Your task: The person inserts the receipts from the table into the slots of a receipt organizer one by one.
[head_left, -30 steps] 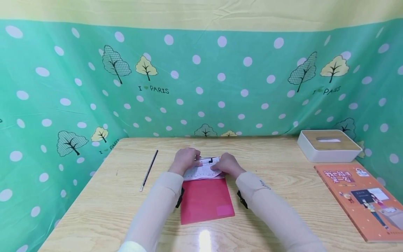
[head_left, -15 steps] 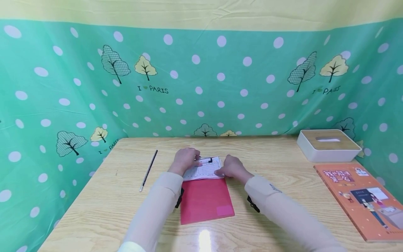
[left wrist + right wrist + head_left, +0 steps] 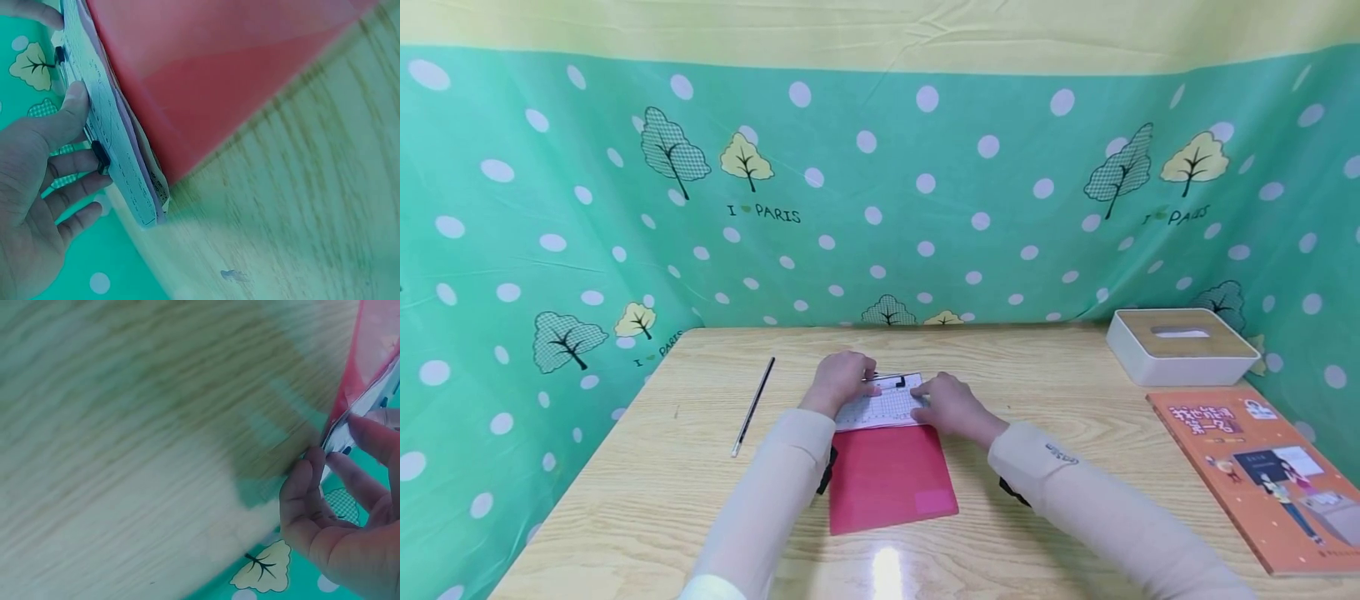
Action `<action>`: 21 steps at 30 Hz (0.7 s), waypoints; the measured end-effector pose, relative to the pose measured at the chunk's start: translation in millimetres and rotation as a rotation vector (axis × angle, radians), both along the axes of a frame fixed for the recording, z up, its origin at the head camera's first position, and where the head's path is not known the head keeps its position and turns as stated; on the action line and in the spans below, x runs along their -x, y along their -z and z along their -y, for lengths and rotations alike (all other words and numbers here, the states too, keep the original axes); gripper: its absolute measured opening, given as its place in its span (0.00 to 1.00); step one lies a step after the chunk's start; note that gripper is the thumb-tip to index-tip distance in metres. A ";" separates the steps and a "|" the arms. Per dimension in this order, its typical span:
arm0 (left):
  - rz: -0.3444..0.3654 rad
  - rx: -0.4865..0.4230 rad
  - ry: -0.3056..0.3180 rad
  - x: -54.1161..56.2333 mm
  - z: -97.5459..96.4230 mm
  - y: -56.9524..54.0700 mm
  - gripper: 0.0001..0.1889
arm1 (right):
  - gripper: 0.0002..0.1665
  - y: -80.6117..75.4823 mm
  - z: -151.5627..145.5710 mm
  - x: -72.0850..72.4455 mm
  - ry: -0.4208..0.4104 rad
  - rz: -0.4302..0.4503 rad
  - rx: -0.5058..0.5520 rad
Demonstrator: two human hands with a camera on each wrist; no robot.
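A red folder lies on the table, with a stack of printed paper sheets along its far edge. A thin metal fastener with black sliders runs across the top of the sheets. My left hand pinches the stack's far left part, its thumb on the top sheet and other fingers behind, near a black slider. At the right side, my right hand holds the edge of the stack between thumb and fingers; the fingertips are partly behind the sheets.
A slim dark pen or pencil lies left of the folder. To the right are a white tissue box with a wooden lid and an orange book. A green patterned curtain hangs behind the table.
My right hand has shifted slightly right, off the face of the sheets to their right edge, and its fingers have moved. My left hand and the folder stay in place.
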State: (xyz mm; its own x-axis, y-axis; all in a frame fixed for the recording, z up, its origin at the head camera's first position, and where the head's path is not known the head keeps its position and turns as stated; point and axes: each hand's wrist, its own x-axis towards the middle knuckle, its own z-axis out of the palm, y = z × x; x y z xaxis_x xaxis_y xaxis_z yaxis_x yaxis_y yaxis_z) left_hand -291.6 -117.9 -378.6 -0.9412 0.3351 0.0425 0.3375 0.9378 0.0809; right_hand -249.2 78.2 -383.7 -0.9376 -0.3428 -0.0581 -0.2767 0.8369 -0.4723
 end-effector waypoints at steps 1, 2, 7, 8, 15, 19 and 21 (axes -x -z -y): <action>0.004 0.000 0.001 -0.1 -0.1 -0.7 0.12 | 0.23 0.9 1.0 -0.5 0.002 -0.009 0.000; 0.007 0.000 0.002 -0.3 -0.2 -1.6 0.12 | 0.23 1.7 2.2 -0.9 0.002 -0.022 -0.003; 0.010 0.004 0.010 -1.5 -0.4 -4.7 0.12 | 0.26 2.9 9.0 -3.1 0.021 -0.068 -0.018; 0.008 0.004 0.010 -1.6 -0.4 -4.9 0.12 | 0.26 2.7 10.1 -3.4 0.027 -0.071 -0.023; -0.002 0.007 0.018 -2.6 -0.5 -4.9 0.12 | 0.28 1.0 11.4 -3.7 0.060 -0.061 -0.016; -0.014 0.020 0.029 -2.5 -0.8 -3.9 0.11 | 0.29 1.5 9.4 -2.5 0.059 -0.058 0.005; -0.026 0.027 0.036 -2.4 -0.7 -2.6 0.11 | 0.29 2.8 8.2 -1.3 0.064 -0.053 0.015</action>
